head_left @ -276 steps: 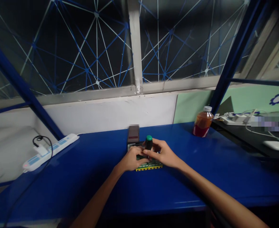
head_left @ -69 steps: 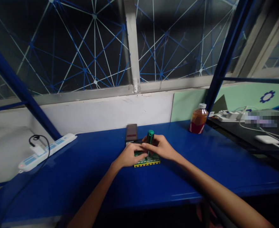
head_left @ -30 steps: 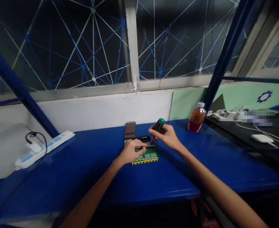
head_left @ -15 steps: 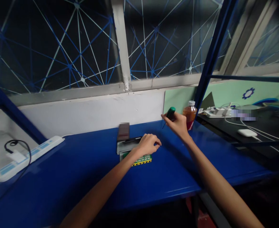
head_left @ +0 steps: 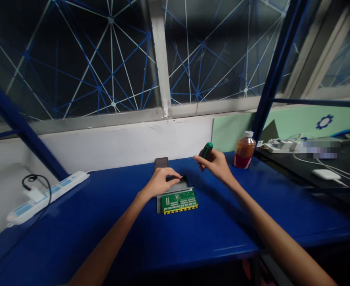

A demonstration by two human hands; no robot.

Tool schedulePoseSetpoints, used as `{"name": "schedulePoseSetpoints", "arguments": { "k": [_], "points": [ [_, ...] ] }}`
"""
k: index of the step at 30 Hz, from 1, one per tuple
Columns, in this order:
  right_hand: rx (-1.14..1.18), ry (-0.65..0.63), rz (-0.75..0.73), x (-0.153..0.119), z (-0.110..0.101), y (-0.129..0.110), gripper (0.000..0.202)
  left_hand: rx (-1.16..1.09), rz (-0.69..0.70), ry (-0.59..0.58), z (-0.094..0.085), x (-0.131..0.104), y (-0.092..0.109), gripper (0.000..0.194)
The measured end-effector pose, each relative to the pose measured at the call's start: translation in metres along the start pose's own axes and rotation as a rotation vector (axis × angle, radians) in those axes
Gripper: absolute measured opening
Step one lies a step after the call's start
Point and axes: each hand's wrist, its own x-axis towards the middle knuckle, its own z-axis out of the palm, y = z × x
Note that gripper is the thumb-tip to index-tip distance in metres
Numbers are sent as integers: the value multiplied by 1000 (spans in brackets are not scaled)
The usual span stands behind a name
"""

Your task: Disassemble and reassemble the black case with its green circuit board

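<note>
Surface [head_left: 193, 238]: broad, glossy blue.
Power strip [head_left: 57, 190]: long, white plastic with pale blue panels; at far left, black cable attached.
Bottle [head_left: 244, 151]: clear plastic, white cap, amber contents, red label; upright beyond the right hand.
Right hand [head_left: 218, 167]: raised, fingers wrapped round a handle.
Left hand [head_left: 161, 180]: curled over the tray, thumb near forefinger; cannot tell whether anything is pinched.
Circuit board [head_left: 179, 201]: green, rectangular, yellow-toothed near edge; flat, nearer the wearer than both hands, just right of the left hand, apart from the right.
Tray [head_left: 184, 182]: shallow, dark, rectangular; directly behind the board, partly hidden.
Screwdriver [head_left: 206, 151]: green-and-black handle, thin shaft; gripped by the right hand, tilted, tip downward.
</note>
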Motion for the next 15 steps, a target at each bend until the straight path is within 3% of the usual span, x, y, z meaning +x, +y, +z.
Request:
{"name": "schedulePoseSetpoints", "arguments": {
  "k": [3,7,11,15],
  "points": [
    [116,-120,34,4,30,-16,38,-57,-43,-21,-19,-21,-11,16],
    [123,-247,45,10,68,-36,39,-138,-89,-98,-30,-37,-22,21],
    [54,-304,-10,6,92,-41,38,-194,-128,-146,-28,-43,-29,24],
    [-95,-300,-81,-5,99,-35,39,-223,-157,-132,-19,-45,-33,15]
  ]
}}
